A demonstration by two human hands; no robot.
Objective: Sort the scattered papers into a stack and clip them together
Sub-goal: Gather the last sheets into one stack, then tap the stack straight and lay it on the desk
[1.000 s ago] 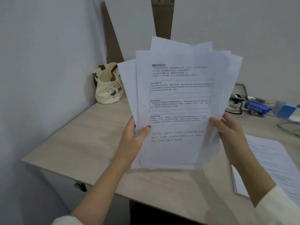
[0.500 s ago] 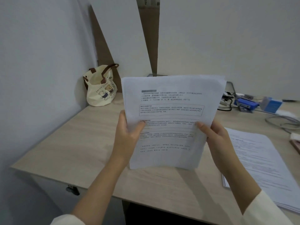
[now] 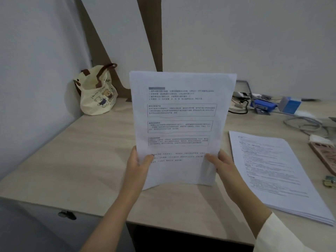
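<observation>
I hold a stack of printed papers (image 3: 180, 120) upright over the wooden desk (image 3: 72, 160), its bottom edge resting on or just above the desktop. My left hand (image 3: 139, 163) grips the lower left edge, thumb on the front sheet. My right hand (image 3: 221, 163) grips the lower right edge the same way. The sheets' edges line up closely. A second pile of printed papers (image 3: 278, 171) lies flat on the desk to the right. Near the right edge lies a small metal object (image 3: 329, 181), possibly a clip.
A cream tote bag with bear prints (image 3: 98, 93) stands in the back left corner. A blue stapler-like device (image 3: 263, 105), a blue box (image 3: 291, 104) and cables (image 3: 301, 124) sit at the back right. A brown book (image 3: 325, 155) lies at the right edge.
The fanned, uneven sheets have been squared into one aligned stack and lowered toward the desk. Both hands have slid down to the lower edges.
</observation>
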